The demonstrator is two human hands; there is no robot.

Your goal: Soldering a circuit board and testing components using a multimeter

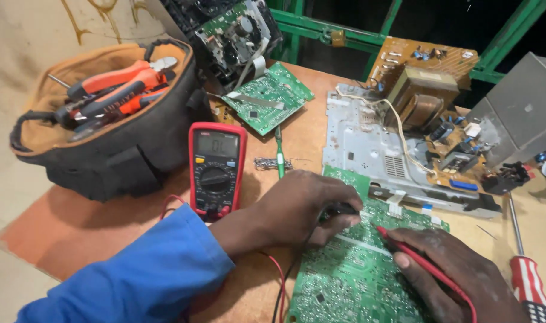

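Wooden bench, one multimeter, two hands, left hand gripping black probe, right hand gripping red probe on green board

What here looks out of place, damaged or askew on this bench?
Nothing looks spilled or broken. The bench is crowded: a small green board leans tilted against a dismantled mechanism, and a brown board overhangs the table's far edge. The left hand and right hand hold probes on the large green board.
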